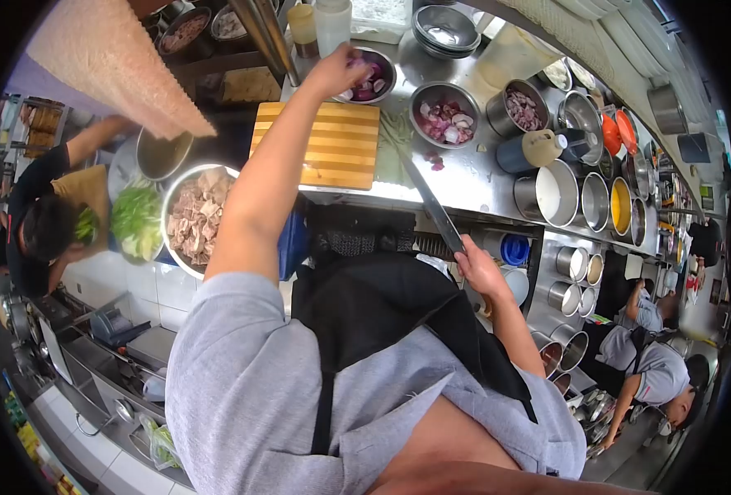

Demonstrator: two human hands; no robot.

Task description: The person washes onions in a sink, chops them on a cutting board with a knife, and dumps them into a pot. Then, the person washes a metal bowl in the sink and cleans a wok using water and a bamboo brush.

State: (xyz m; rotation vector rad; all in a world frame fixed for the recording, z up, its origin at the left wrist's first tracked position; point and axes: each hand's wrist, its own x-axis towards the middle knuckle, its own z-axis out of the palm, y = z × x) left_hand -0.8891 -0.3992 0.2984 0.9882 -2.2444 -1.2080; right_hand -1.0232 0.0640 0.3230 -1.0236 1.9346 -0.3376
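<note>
My left hand (342, 72) reaches into a metal bowl (391, 81) of peeled red onions (371, 85), its fingers curled around a purple onion piece. In my right hand (482, 266) is a long kitchen knife (433, 203), gripped by the handle, its blade pointing up and left over the counter edge. A striped wooden cutting board (324, 148) lies between my arms, bare where it shows. Right of it, a green cloth (395, 134) lies by the knife tip. Another metal bowl (416, 115) holds cut onions (456, 124).
A large white bowl of meat chunks (196, 219) and leafy greens (137, 216) stand left of my arm. Metal pots (557, 194) and a jug (538, 150) crowd the right counter. Co-workers are at left (39, 219) and lower right (658, 371).
</note>
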